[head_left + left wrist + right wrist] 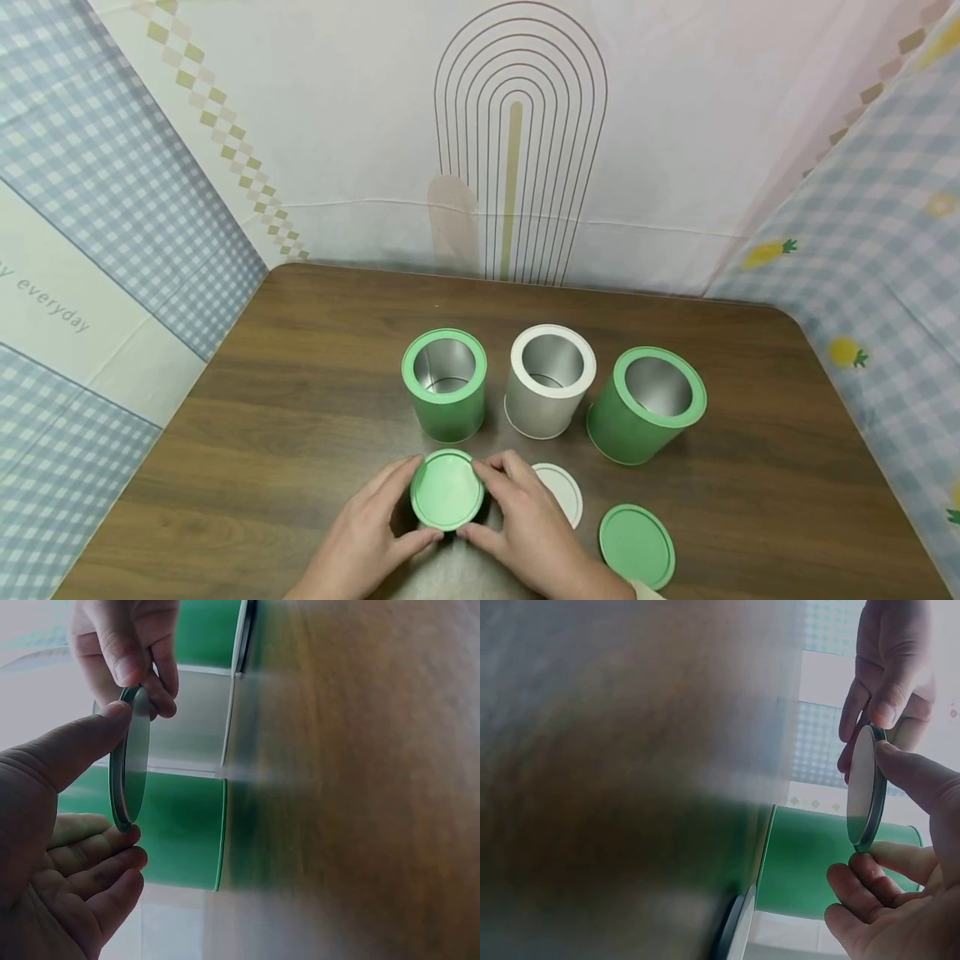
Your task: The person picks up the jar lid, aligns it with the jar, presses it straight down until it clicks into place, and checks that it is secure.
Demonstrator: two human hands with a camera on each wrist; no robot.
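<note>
A round green lid (447, 490) is held level above the table, in front of the left green can (450, 408). My left hand (367, 521) pinches its left edge between thumb and fingers. On the opposite edge, my right hand (525, 521) grips it the same way. Both wrist views show the lid edge-on, raised off the wood, with the thumbs at its near rim and fingertips at the far one. A white lid (561, 493) lies just right of my right hand, partly covered by it. Farther right is a second green lid (637, 547).
Beside the left can stand a white can (546, 417) and a wider green can (630, 433), all with uncovered round openings. They share a brown wooden table (225, 467). Behind it hangs a patterned cloth (360, 117), with checked cloth on both sides.
</note>
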